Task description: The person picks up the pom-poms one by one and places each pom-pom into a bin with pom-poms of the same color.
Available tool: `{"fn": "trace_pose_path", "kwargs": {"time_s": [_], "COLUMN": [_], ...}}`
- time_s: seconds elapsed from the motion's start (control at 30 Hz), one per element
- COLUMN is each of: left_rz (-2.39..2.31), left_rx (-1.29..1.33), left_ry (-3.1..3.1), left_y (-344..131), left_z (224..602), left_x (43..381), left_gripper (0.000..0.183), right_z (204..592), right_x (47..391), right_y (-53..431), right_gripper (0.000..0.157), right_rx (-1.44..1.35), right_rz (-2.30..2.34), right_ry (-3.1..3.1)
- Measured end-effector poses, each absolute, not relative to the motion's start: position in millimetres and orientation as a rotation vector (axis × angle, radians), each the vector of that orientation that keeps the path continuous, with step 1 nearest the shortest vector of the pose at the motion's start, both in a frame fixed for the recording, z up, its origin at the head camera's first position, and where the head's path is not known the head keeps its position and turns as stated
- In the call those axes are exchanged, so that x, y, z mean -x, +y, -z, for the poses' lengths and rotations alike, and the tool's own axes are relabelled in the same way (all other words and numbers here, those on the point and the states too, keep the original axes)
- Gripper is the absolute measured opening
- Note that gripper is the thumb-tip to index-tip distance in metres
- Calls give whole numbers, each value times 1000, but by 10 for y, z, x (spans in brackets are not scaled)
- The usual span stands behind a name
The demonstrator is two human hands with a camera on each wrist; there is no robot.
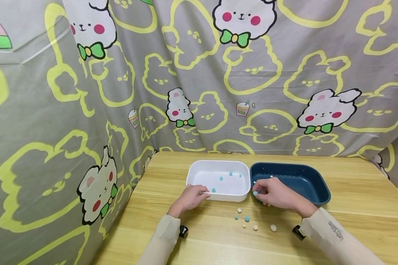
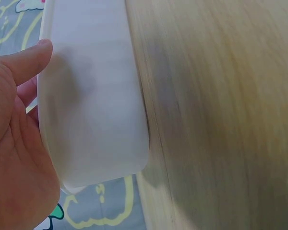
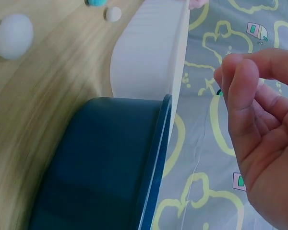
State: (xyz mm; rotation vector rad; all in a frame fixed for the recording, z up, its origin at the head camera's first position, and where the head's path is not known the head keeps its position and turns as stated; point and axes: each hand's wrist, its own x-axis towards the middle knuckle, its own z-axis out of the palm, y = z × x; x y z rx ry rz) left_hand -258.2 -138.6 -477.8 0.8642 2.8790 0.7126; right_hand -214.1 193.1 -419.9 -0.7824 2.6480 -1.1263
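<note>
Head view: the right hand [image 1: 272, 193], thumb and fingertips together, pinches a light-blue ball [image 1: 255, 193] at the near left corner of the navy tray [image 1: 324, 195]. The white tray [image 1: 232, 197], long axis running left to right, stands just left of this hand; the left hand [image 1: 191, 197] grips its near rim toward the left end. Loose balls [image 1: 247, 219] lie on the table [image 1: 212, 235], closer to the right hand.

Left wrist view: the thumb lies against the tray's outer wall, the other fingers partly hidden behind the rim.

Right wrist view: thumb and fingertip meet; the pinched ball is hidden.
</note>
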Motion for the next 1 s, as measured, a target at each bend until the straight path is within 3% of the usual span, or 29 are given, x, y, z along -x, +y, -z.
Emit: {"fn": "trace_pose_path", "kwargs": {"time_s": [1.0], "left_rz": [-718], "left_rx": [-872], "left_ry": [2882], "left_y": [-1381], "left_z": [4767], "left_x": [2564], "left_gripper": [20], "right_z": [4229], "right_x": [2334], "right_y": [1890], "right_gripper": [9], "right_rx": [664], "right_rz": [1144], "right_ry": [2733]}}
